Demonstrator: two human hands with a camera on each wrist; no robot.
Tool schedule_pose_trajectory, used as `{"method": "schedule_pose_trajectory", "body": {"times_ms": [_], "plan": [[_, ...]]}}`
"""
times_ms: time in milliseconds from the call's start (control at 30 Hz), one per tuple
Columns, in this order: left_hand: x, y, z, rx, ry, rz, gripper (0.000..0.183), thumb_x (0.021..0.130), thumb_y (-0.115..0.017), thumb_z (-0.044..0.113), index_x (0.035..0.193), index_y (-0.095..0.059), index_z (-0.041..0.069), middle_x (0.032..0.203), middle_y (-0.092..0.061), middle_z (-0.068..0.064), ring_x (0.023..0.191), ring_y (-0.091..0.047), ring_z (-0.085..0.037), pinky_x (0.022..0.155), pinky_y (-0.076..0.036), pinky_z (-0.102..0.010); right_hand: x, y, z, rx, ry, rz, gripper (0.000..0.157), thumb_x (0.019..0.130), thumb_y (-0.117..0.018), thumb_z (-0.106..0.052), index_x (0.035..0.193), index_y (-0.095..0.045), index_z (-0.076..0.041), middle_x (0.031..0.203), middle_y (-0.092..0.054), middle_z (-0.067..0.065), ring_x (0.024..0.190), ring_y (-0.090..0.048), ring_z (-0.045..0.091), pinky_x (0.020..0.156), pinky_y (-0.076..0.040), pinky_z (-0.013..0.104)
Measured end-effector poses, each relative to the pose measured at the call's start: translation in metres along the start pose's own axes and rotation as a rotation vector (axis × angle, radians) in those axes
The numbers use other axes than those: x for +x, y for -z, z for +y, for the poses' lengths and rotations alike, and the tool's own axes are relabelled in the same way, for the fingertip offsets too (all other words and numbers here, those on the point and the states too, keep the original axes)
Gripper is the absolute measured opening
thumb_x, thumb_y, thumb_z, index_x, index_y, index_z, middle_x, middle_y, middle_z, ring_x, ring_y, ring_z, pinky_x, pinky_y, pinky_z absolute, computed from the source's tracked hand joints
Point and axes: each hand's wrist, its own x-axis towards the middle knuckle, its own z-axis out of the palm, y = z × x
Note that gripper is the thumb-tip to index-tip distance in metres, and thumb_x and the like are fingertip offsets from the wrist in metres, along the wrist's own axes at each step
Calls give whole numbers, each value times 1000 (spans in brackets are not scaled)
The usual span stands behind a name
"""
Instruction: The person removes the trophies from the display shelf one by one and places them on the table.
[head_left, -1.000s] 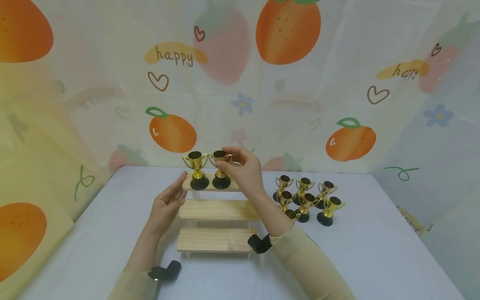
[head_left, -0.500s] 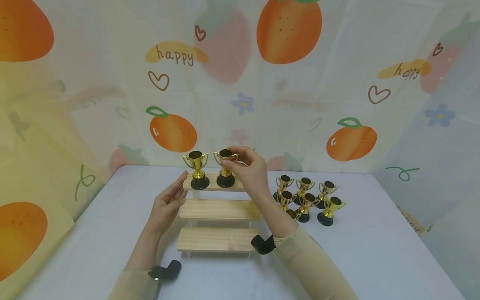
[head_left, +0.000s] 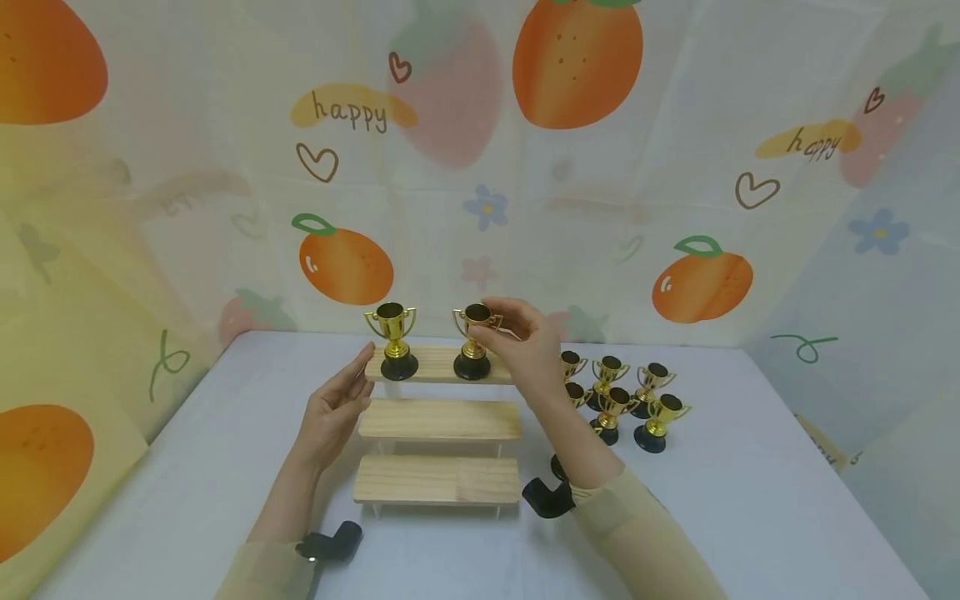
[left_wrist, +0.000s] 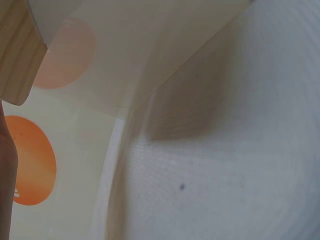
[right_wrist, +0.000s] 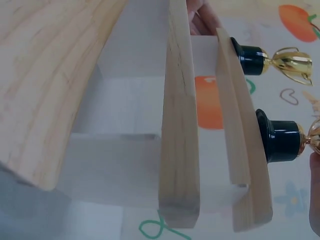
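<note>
A small gold trophy cup (head_left: 473, 365) with a black base stands upright on the top board of a three-tier wooden display stand (head_left: 438, 418). My right hand (head_left: 532, 350) pinches its cup by the right handle, thumb in front and fingers behind. Another gold trophy (head_left: 397, 365) stands at the left end of the same board, a gap between the two. In the right wrist view both black bases (right_wrist: 284, 141) sit on the board's surface. My left hand (head_left: 330, 417) holds the stand's left side at the top board, fingers partly hidden behind it.
Several more gold trophies (head_left: 651, 433) stand grouped on the white-covered table (head_left: 720, 500) right of the stand, some hidden behind my right forearm. A fruit-printed cloth (head_left: 480, 225) hangs behind the table. The two lower boards carry no trophies.
My right hand has moved the second trophy rightward along the top board, away from the first one. My left hand and the stand have stayed in place.
</note>
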Motion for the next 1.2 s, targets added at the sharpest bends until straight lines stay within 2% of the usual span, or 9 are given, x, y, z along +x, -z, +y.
{"method": "schedule_pose_trajectory", "body": {"times_ms": [233,500,800,1000,1100,1200], "plan": [[-2,0,0,1,16,6,64,91,-40,-21,152,-27,-6,157,-41,15,141,-40,7,116,-37,-14,-11,18,0,1,0,13,41,83,-76,-5,122,-65,-3,106,-69,-11,100,-67,6,97,-59,23],[-2,0,0,12,25,13,64,91,-41,-21,151,-21,-11,156,-41,15,141,-40,6,116,-36,-14,-20,38,-3,-16,-2,70,40,83,-77,-4,121,-65,-4,105,-68,-10,97,-67,6,95,-59,20],[-2,0,-1,9,26,15,64,91,-40,-21,151,-22,-11,156,-41,15,141,-40,7,116,-37,-14,-31,58,-8,-56,6,101,43,82,-78,-5,123,-64,-2,106,-70,-12,97,-67,4,83,-61,14],[-2,0,-1,13,23,18,63,91,-41,-20,151,-23,-10,156,-41,15,141,-40,7,116,-37,-14,-40,75,-12,-84,-13,145,42,83,-77,-6,123,-64,-3,109,-71,-12,101,-68,4,85,-60,14],[-2,0,0,18,25,21,64,91,-42,-20,151,-24,-9,156,-41,15,141,-40,7,116,-37,-13,-44,83,-13,-76,-14,176,41,83,-77,-4,122,-65,-2,105,-71,-10,97,-69,5,84,-61,14],[-1,1,0,19,27,22,64,91,-42,-20,152,-26,-7,156,-41,15,140,-40,8,116,-37,-13,-48,91,-14,-46,-7,194,41,82,-76,0,121,-65,0,100,-72,-9,89,-68,6,78,-61,13]]}}
